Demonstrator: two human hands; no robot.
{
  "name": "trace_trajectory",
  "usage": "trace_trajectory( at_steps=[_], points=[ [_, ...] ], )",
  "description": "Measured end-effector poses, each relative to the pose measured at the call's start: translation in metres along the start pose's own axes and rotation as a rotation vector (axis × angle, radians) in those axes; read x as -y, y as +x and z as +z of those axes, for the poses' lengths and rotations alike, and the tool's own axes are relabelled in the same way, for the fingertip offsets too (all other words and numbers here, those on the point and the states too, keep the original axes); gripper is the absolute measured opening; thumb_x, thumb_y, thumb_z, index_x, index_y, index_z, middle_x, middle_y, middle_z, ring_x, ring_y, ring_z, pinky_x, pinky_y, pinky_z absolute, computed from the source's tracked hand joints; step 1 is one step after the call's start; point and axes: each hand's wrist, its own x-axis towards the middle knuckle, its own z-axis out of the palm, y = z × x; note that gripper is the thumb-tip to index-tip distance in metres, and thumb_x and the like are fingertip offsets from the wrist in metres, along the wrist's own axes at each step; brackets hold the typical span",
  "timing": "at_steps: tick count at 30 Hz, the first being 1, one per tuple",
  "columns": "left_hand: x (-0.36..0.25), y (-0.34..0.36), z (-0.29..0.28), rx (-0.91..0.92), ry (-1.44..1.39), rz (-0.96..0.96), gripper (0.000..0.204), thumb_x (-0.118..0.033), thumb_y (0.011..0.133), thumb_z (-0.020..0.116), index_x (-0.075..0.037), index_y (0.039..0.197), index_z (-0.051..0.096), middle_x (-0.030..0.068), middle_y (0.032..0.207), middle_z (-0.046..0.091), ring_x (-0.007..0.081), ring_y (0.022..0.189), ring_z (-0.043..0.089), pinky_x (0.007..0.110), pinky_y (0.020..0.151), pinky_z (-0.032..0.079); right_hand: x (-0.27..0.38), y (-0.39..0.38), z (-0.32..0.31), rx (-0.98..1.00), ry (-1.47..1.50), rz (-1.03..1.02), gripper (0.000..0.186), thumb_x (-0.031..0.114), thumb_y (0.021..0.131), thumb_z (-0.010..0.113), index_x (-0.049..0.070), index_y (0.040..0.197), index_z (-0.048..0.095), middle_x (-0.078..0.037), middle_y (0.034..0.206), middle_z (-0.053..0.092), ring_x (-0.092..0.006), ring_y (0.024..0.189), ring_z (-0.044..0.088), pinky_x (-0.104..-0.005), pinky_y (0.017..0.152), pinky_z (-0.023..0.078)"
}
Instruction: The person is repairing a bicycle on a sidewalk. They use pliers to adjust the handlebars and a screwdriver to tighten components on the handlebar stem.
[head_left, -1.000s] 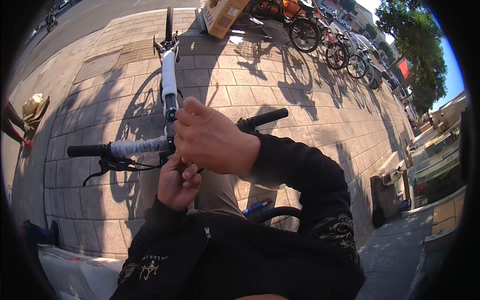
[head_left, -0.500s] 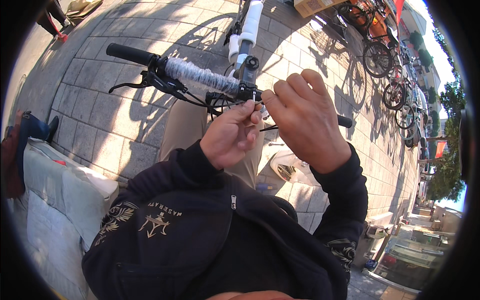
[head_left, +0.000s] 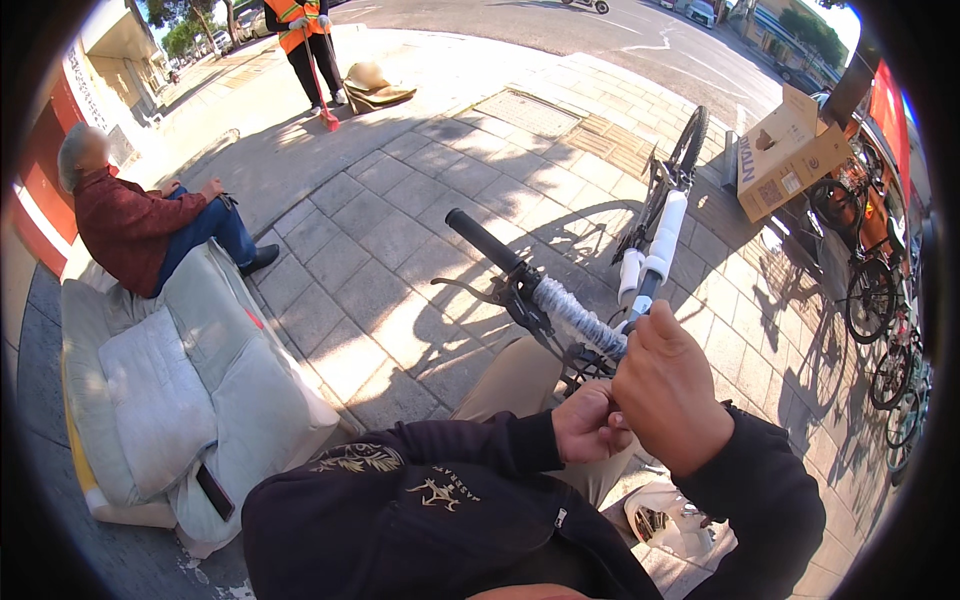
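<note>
A bicycle stands in front of me, its handlebar (head_left: 578, 316) bound in clear plastic wrap and its frame tube (head_left: 664, 240) padded with white foam. A black grip (head_left: 484, 240) and brake lever are at the bar's left end. My left hand (head_left: 584, 424) is closed in a pinch just below the middle of the bar. My right hand (head_left: 668, 388) is curled shut beside and above it, hiding most of the stem. Their fingertips meet closely, and whatever lies between them is hidden.
To my left stands a pale cushioned sofa (head_left: 250, 375) with a phone (head_left: 214, 492) on it. Beyond it sits a person in red (head_left: 135, 225); another in an orange vest (head_left: 296, 22) holds a broom. A cardboard box (head_left: 785, 160) and several bicycles (head_left: 872, 300) line the right. A plastic bag (head_left: 672, 520) lies below my hands.
The view has swung left and up, so the bicycle and my hands appear farther right and lower. My hands stay together near the stem, the right one now covering more of it.
</note>
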Motion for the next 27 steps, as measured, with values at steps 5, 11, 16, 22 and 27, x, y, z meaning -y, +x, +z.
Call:
trace_trajectory(
  at_steps=[5,11,16,22,27],
  points=[
    [0.004,0.007,0.007,-0.241,-0.019,0.083,0.021,-0.023,0.113,0.052,-0.01,0.1,0.063,0.0,0.077,0.063,0.0061,0.057,0.052,0.021,0.046,0.036,-0.001,0.01,-0.001,0.09,-0.048,-0.095,0.016,0.028,0.079,0.071,0.017,0.074,0.081,-0.003,0.077,0.07,-0.0252,0.099,0.063,-0.0407,0.111,0.032],
    [0.002,0.004,0.001,-0.068,0.064,0.037,0.017,-0.02,0.11,0.056,-0.01,0.098,0.063,-0.0002,0.074,0.061,0.0081,0.057,0.052,0.025,0.05,0.037,-0.016,-0.014,0.013,-0.233,-0.037,-0.093,0.017,0.021,0.079,0.067,0.009,0.072,0.077,-0.006,0.08,0.068,-0.0275,0.103,0.064,-0.0468,0.126,0.029],
    [0.002,0.002,0.013,-0.091,0.014,0.035,0.022,-0.023,0.111,0.056,-0.01,0.094,0.062,-0.0022,0.071,0.059,0.0077,0.055,0.05,0.024,0.049,0.036,-0.014,0.0,0.006,-0.072,0.014,-0.105,0.016,0.023,0.078,0.069,0.011,0.073,0.079,-0.004,0.077,0.069,-0.025,0.102,0.065,-0.0468,0.128,0.024],
    [-0.006,0.006,-0.011,0.017,0.03,-0.014,0.023,-0.025,0.113,0.051,-0.009,0.1,0.062,-0.0017,0.08,0.061,0.0066,0.06,0.053,0.022,0.048,0.036,-0.014,0.01,-0.004,0.092,-0.02,-0.148,0.018,0.028,0.082,0.07,0.017,0.077,0.083,-0.001,0.08,0.072,-0.0219,0.102,0.065,-0.0421,0.118,0.03],
    [-0.005,-0.008,0.033,-0.045,0.063,-0.033,0.033,-0.033,0.113,0.052,-0.011,0.091,0.06,-0.0035,0.074,0.056,0.007,0.06,0.052,0.024,0.047,0.037,-0.021,0.001,-0.006,0.007,-0.098,-0.084,0.021,0.029,0.086,0.069,0.017,0.083,0.084,-0.004,0.086,0.076,-0.0232,0.104,0.065,-0.0439,0.114,0.032]
  ],
)
